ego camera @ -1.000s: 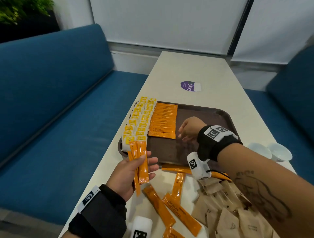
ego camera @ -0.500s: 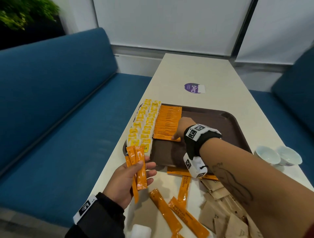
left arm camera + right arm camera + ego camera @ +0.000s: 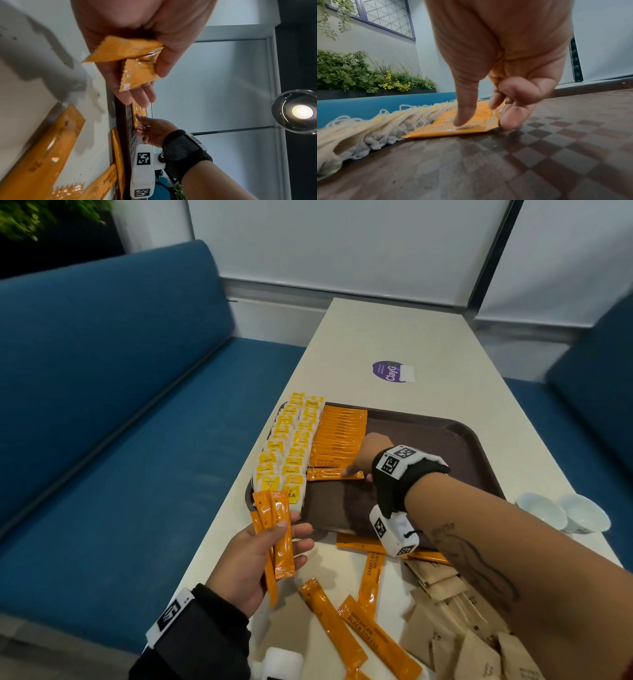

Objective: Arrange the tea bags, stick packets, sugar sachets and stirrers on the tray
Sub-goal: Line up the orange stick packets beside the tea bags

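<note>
A brown tray [image 3: 445, 440] holds two rows of yellow-tagged tea bags [image 3: 291, 450] along its left side and a row of orange stick packets [image 3: 339, 433] beside them. My right hand [image 3: 356, 470] is at the near end of that row. Its thumb presses on the nearest stick packet [image 3: 447, 129] while its curled fingers [image 3: 510, 121] touch the packet's end, which lies flat on the tray [image 3: 539, 162]. My left hand [image 3: 291, 539] hovers at the tray's near left corner and grips three stick packets [image 3: 277, 535] upright, also seen in the left wrist view [image 3: 123, 54].
Loose stick packets [image 3: 342, 628] and a heap of brown sugar sachets [image 3: 462, 628] lie on the table in front of the tray. Two white cups [image 3: 561, 511] stand at the right. A purple sticker [image 3: 392, 371] lies beyond the tray. Blue benches flank the table.
My right hand moved left from the tray's middle to the row of stick packets and set one more packet at its near end. The left hand kept its packets.
</note>
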{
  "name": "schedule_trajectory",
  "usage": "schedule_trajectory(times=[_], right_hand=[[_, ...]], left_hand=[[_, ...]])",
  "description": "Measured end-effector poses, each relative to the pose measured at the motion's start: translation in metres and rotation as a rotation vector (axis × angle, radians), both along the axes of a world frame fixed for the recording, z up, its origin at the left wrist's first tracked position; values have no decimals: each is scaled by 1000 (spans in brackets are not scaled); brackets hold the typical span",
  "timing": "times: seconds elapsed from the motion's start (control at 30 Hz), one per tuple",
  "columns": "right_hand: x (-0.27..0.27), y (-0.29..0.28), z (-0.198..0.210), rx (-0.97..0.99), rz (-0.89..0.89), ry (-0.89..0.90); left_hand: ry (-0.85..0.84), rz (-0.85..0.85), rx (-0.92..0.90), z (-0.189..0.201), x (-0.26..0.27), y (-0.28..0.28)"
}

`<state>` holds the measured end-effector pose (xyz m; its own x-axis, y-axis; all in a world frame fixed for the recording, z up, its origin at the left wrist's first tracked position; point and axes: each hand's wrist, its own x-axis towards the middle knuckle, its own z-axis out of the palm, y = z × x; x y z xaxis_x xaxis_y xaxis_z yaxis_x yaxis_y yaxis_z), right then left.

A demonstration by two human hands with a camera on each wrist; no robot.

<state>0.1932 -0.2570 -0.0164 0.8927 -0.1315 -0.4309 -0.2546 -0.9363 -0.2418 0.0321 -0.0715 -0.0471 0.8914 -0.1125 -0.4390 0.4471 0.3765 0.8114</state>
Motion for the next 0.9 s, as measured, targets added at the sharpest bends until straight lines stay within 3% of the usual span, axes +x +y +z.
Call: schedule_trajectory(times=[0.37,0.73,0.9], right_hand=[[9,-6,-3,-217,82,97],[10,-20,5,92,-116,340],[16,-14,3,160,-99,300]], left_hand=[[-7,11,3,-1,4,-1],[15,22,-18,-3,9,-5],[26,23,-29,-3,11,-6]])
